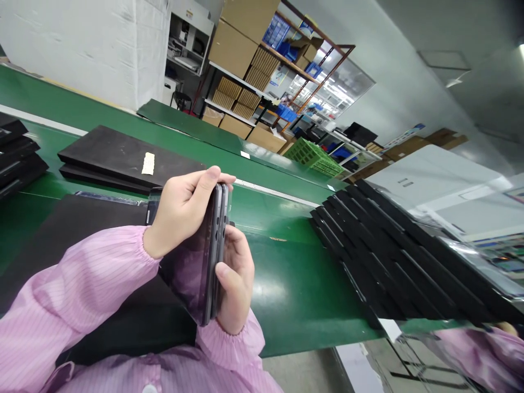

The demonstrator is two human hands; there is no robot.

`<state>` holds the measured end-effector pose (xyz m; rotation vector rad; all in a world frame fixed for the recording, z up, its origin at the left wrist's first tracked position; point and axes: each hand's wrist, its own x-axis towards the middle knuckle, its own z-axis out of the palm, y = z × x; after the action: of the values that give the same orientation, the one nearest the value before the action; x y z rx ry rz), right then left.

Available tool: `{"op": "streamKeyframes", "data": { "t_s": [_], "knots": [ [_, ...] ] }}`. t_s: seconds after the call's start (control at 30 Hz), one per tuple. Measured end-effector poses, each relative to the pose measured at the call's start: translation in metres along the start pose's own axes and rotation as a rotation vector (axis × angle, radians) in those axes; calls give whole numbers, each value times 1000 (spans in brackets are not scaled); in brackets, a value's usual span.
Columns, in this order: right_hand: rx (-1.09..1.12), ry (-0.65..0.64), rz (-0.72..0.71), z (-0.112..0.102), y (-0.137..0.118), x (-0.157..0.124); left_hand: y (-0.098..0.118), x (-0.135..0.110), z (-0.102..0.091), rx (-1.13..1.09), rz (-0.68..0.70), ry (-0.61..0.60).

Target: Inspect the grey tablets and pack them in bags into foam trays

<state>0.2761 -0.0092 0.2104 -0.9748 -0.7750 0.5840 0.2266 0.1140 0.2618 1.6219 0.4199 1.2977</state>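
Two dark tablets stand on edge, pressed face to face, with small slots along their narrow sides. My left hand is closed over their upper end, thumb along the top. Lower down, my right hand grips the same pair from the right side, its thumb against the edge. Beneath my left forearm lies a flat black foam tray, with a clear shiny strip at its far edge. Part of the tray is hidden by my sleeves and the tablets.
Black foam slabs bearing a yellowish label lie beyond my left hand. More black trays are piled at far left. A tall leaning stack of black trays stands right on the green table. Another person's pink sleeve shows lower right.
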Motion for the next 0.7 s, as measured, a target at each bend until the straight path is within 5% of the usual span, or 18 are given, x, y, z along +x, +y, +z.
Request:
{"op": "streamKeyframes", "data": {
  "t_s": [0.37,0.7],
  "knots": [
    [-34,-114,-53,-2,-4,-1,1,-2,-1,56,-1,22],
    [35,-63,14,-9,10,20,-13,13,5,95,22,8]
  ]
}}
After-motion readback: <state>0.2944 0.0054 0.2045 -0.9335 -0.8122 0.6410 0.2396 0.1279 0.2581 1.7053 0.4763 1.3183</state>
